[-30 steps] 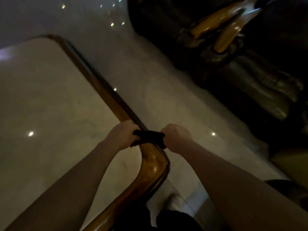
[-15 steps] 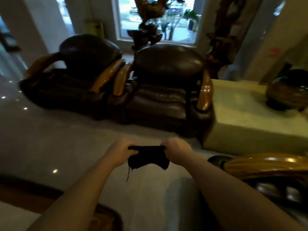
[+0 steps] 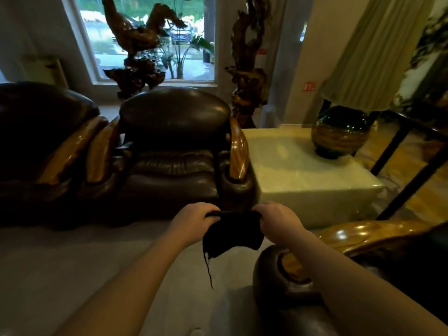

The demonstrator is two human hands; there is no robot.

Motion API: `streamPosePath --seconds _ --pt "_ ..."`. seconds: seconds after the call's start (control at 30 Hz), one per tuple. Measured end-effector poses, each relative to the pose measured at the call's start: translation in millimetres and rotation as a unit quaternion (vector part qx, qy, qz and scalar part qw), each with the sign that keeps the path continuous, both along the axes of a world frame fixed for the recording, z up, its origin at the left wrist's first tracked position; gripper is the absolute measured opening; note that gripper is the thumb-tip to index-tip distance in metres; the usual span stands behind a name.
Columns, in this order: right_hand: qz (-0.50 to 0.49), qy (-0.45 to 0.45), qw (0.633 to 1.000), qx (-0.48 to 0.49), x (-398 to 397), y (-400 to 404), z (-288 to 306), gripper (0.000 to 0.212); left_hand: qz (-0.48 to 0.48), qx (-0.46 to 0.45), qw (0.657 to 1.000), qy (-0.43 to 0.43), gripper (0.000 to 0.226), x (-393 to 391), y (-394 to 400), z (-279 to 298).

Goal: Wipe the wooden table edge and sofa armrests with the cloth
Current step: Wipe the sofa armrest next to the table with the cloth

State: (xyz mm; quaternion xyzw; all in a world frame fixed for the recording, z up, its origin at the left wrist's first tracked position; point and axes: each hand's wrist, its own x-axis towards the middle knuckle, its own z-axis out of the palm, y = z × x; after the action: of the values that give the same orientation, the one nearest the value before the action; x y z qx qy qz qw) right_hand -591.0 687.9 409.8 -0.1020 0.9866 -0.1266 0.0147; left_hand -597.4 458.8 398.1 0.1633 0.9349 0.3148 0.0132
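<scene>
A small black cloth hangs in the air between my hands, a loose thread dangling from its lower left corner. My left hand grips its left top corner and my right hand grips the right one. A glossy wooden armrest of a dark leather sofa lies just right of and below my right hand. Ahead stands a dark leather armchair with wooden armrests, one on its right and one on its left. The wooden table edge is out of view.
A second leather armchair stands at the far left. A pale stone block table carries a round striped vase. Carved root sculptures stand before the window. Grey floor stretches between me and the chairs.
My view swung up from the table corner to the armchairs. Both hands lifted the cloth off the table edge and spread it; it now hangs wider, nearer the sofa armrest on the right.
</scene>
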Motion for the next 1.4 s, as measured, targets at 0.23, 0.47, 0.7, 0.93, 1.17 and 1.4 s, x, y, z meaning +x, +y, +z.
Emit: streamPosePath --seconds 0.23,0.47,0.7,0.93,1.17,1.4 --pt "-0.031 0.017 0.999 0.016 -117.3 -2.9 1.5 0.026 -0.029 0.028 0.999 0.007 0.024 -138.6 -3.3 -2.7" --pt "-0.072 0.030 0.997 -0.001 -220.8 -12.6 10.7 0.026 -0.021 0.092 0.996 -0.007 0.017 -248.2 -7.9 0.3" --pt "-0.096 0.034 0.995 -0.012 -321.6 0.9 -9.4 0.025 -0.014 0.098 0.994 -0.048 0.015 -343.1 9.1 -19.3" --pt "-0.093 -0.002 0.996 -0.016 -446.5 36.5 -32.2 0.021 0.018 0.080 0.992 -0.095 0.018 -460.3 48.8 -37.4" --pt "-0.092 -0.030 0.994 -0.042 -561.2 69.0 -37.0 0.030 0.048 0.087 0.991 -0.094 0.021 -558.1 87.1 -42.6" --pt "-0.097 -0.079 0.992 -0.031 -663.9 85.0 -70.3 0.031 0.030 0.087 0.985 -0.145 0.016 -664.9 101.3 -85.6"
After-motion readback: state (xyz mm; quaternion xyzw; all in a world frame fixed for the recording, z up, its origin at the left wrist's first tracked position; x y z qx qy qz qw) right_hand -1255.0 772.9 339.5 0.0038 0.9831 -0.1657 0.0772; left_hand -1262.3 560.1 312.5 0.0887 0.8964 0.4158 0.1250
